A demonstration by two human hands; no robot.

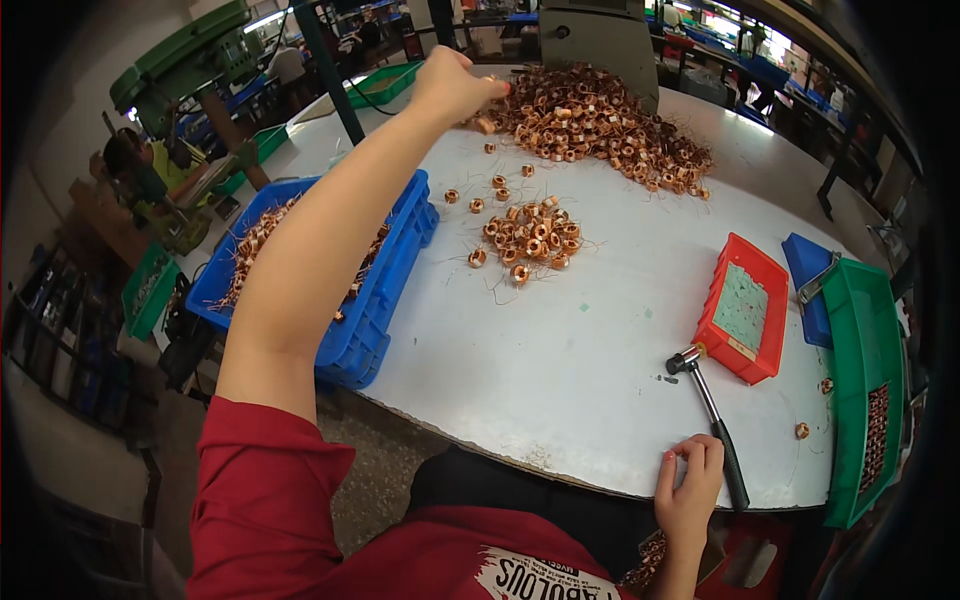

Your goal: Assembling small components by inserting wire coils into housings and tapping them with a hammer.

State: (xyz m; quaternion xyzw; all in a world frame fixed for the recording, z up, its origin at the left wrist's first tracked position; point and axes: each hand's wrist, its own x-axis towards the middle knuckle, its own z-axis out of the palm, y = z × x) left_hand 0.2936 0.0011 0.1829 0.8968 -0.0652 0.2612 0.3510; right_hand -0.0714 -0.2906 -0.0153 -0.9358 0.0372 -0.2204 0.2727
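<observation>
A white table with a worn front edge carries everything. At its far side lies a large heap of copper coils, and nearer the middle a smaller pile of coils, with a few single coils scattered between them. A blue crate sits at the left edge, overhanging it. On the right stand a red tray, a blue tray and a green bin. A small hammer lies near the front edge, with two stray coils beside it.
</observation>
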